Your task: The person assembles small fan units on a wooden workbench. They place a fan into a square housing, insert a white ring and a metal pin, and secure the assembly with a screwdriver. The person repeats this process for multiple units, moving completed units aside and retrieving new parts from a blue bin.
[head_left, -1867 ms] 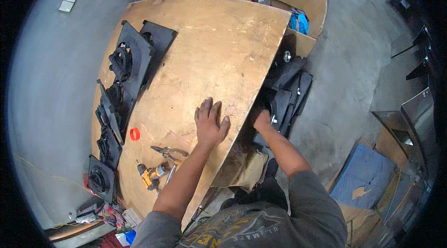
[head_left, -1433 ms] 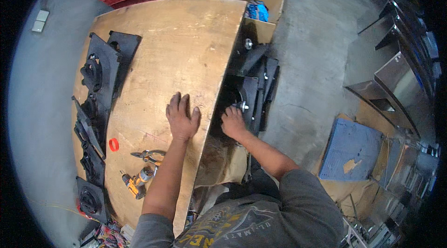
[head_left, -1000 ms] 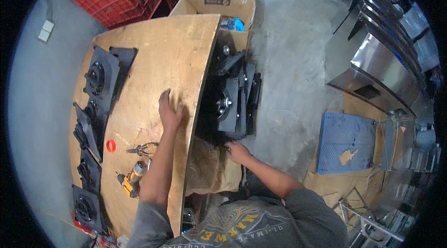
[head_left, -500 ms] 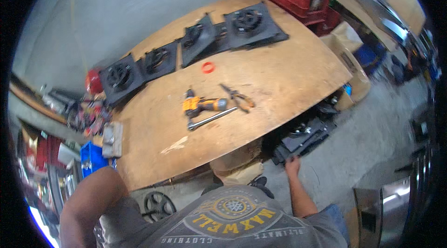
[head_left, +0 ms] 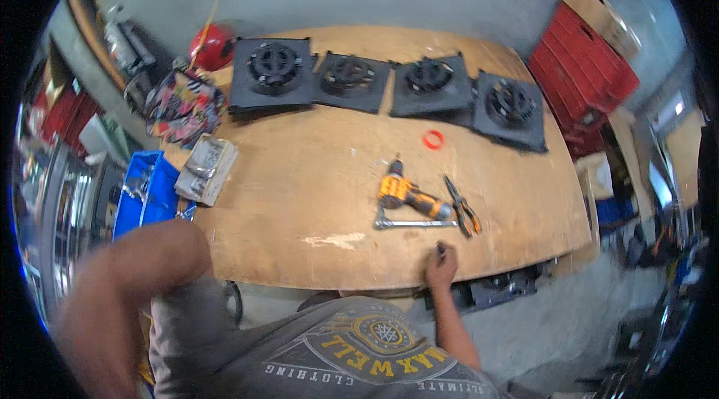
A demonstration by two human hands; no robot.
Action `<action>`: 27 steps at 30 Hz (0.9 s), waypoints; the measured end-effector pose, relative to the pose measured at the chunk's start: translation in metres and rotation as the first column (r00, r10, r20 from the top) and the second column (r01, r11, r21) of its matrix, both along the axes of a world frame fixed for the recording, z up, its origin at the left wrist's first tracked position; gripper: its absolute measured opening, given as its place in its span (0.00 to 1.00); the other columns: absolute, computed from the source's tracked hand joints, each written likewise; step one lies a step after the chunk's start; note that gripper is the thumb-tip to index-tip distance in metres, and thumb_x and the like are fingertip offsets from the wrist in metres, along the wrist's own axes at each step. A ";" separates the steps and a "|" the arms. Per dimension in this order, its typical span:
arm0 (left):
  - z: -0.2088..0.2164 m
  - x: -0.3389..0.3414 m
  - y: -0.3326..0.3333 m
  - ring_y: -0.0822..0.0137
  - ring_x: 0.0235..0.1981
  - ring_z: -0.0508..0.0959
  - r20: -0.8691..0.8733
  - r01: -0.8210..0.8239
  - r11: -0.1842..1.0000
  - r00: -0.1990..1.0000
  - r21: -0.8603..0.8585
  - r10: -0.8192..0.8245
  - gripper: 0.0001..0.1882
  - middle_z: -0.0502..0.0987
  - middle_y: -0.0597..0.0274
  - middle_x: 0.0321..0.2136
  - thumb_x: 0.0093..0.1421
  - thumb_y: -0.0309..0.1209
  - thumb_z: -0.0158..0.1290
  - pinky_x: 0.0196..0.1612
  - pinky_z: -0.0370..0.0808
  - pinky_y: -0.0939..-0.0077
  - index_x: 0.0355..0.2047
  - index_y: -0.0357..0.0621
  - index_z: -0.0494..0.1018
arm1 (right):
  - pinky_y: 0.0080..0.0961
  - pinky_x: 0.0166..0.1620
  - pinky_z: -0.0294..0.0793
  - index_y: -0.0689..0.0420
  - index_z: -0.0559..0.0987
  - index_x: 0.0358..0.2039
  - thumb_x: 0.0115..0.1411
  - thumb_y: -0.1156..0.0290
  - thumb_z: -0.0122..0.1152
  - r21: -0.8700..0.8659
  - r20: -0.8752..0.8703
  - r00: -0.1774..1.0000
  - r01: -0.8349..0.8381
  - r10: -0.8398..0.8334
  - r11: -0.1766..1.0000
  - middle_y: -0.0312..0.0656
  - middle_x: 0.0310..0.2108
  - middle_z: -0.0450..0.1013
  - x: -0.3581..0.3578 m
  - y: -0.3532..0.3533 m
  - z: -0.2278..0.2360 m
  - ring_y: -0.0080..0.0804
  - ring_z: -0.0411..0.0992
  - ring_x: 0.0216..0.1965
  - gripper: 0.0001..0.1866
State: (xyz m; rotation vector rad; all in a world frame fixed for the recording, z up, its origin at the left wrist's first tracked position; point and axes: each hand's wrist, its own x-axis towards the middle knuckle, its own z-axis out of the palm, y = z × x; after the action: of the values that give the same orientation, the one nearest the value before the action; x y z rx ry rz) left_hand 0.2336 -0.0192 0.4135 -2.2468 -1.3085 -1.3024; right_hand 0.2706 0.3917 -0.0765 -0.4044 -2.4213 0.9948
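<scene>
My right hand (head_left: 442, 268) is closed over the table's front edge. A small dark thing shows at its fingertips, too little of it to name. Just beyond lies a yellow-and-black cordless drill (head_left: 397, 191), with a chrome ratchet wrench (head_left: 416, 224) along its near side. Pliers (head_left: 463, 208) with orange-and-black handles rest to their right. An orange ring (head_left: 433, 140), perhaps a tape roll, lies farther back. My left arm (head_left: 161, 249) is bent at the lower left; its hand is out of view.
Several black square panels with round fan-like centres (head_left: 274, 69) stand along the back of the wooden table (head_left: 299, 182). A blue bin (head_left: 146, 193) and a worn grey box (head_left: 207, 170) are at left. Red crates (head_left: 580, 62) stand at right. Black parts (head_left: 494, 290) lie below the front edge.
My right hand has come up from the black parts below the table to its front edge. The view has turned, so the tools and panels appear farther right.
</scene>
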 end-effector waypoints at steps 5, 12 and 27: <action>-0.104 -0.289 -0.048 0.63 0.29 0.78 0.633 -0.843 0.534 0.381 -0.060 0.674 0.19 0.78 0.60 0.31 0.65 0.42 0.55 0.43 0.77 0.68 0.44 0.37 0.75 | 0.48 0.57 0.65 0.61 0.75 0.46 0.54 0.68 0.61 0.142 0.057 0.992 -0.117 0.110 0.983 0.54 0.46 0.73 -0.021 -0.075 -0.022 0.56 0.68 0.51 0.19; -0.273 -0.500 -0.050 0.46 0.50 0.79 -0.308 -0.666 -0.482 -0.370 -0.569 0.876 0.37 0.80 0.43 0.46 0.57 0.51 0.58 0.52 0.75 0.55 0.59 0.39 0.64 | 0.50 0.55 0.63 0.59 0.74 0.45 0.52 0.68 0.62 0.214 0.164 0.985 -0.086 0.051 0.973 0.52 0.47 0.70 -0.025 -0.084 -0.015 0.54 0.66 0.52 0.19; -0.262 -0.499 -0.048 0.40 0.45 0.80 -0.285 -0.671 -0.520 -0.436 -0.529 0.853 0.42 0.79 0.36 0.42 0.54 0.40 0.58 0.50 0.75 0.52 0.66 0.39 0.54 | 0.50 0.52 0.65 0.58 0.76 0.39 0.50 0.71 0.62 0.199 0.097 0.995 -0.016 -0.003 0.980 0.50 0.44 0.72 -0.032 -0.086 -0.008 0.52 0.68 0.49 0.15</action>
State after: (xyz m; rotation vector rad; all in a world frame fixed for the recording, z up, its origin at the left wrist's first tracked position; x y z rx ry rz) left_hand -0.2654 -0.0669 0.1517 0.1836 -2.8305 -0.3459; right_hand 0.2382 0.3061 -0.0845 -0.3812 -2.5810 0.7404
